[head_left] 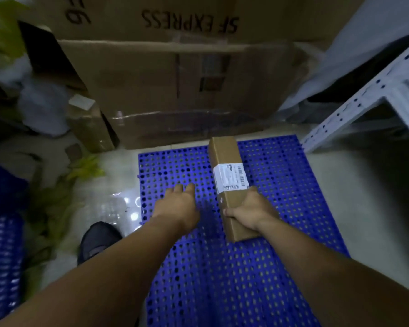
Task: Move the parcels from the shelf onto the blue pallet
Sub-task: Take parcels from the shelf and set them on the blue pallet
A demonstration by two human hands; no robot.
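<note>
Head view, status check. Grasped round its near end by the right hand [250, 213]: one long brown parcel [229, 182], labelled, far end pointing away. Just left of the grip, fingers extended and holding nothing: the left hand [177, 206]. Beneath and ahead of the grip: the blue pallet [281, 185], perforated. Parcel-to-pallet contact: cannot tell. Judged progress: only this parcel over the pallet, not yet let go; remaining count not visible. Far right of the grip: white shelf [364, 95] frame. Beyond: large carton [175, 90] on glossy floor [118, 208].
</note>
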